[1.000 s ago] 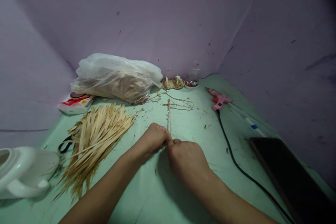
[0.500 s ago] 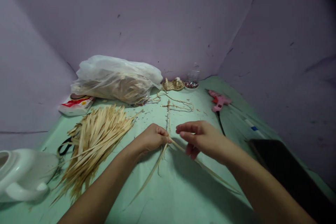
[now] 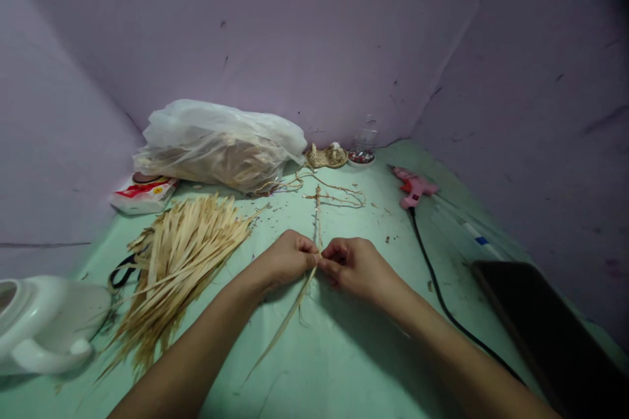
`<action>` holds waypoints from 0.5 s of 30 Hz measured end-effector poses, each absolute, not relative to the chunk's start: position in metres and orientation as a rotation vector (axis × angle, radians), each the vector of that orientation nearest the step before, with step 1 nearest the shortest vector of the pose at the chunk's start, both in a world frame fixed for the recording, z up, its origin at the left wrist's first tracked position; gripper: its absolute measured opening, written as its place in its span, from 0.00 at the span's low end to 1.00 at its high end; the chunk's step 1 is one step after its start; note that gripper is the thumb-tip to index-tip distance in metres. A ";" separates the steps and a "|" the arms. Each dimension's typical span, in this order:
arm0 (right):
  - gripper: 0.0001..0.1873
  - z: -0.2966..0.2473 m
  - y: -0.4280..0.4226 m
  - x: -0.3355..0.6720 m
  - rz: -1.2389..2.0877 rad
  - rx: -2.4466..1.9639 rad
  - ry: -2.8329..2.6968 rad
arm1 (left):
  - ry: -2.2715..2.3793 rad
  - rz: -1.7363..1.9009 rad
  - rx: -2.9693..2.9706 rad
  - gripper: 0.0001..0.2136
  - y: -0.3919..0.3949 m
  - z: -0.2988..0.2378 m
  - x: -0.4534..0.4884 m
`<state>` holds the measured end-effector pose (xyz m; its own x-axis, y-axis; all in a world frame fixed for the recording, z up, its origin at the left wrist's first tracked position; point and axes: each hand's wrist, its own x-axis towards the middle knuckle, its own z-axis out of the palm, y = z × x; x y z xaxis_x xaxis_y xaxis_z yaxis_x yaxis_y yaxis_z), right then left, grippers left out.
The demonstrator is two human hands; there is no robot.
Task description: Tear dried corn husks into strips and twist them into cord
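Note:
A thin twisted cord of dried fiber [image 3: 318,215] runs straight away from me over the green tabletop. My left hand [image 3: 292,256] pinches its near end between thumb and fingers. Right beside it, my right hand [image 3: 354,266] is closed, its fingertips meeting the left ones at the same spot on the strands. A loose pale strip [image 3: 282,326] trails from under the hands toward the front left. The exact grip of the right fingertips on the fiber is partly hidden.
Left lies a bundle of dried strips [image 3: 189,262] beside a white jug [image 3: 54,324]. Behind are a plastic bag [image 3: 221,144], a tissue pack [image 3: 145,195], a small woven piece [image 3: 325,156] and a bead container [image 3: 362,156]. Right are a pink glue gun [image 3: 413,187] and a black phone-like slab [image 3: 535,321].
My right hand has moved left and closed its fingers at the cord's near end, beside the left hand. The strip on the right is no longer visible. My left hand keeps its pinch.

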<state>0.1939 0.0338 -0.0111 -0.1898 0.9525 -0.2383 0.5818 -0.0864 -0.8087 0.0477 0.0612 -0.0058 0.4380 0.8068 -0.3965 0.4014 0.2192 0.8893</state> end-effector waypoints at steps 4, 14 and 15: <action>0.08 -0.012 0.033 0.197 1.000 -1.586 -1.919 | 1.181 0.393 1.473 0.06 0.062 -0.011 0.046; 0.06 -0.022 0.037 0.193 1.262 -1.489 -1.643 | 1.190 0.371 1.643 0.07 0.064 -0.008 0.043; 0.05 -0.021 0.037 0.193 1.294 -1.481 -1.614 | 1.196 0.366 1.659 0.07 0.064 -0.008 0.043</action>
<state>0.1930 0.0375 -0.0212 -0.2082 0.9606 -0.1841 0.3886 -0.0915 -0.9168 0.0427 0.0644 -0.0078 0.4615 0.8371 -0.2939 0.5289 0.0064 0.8487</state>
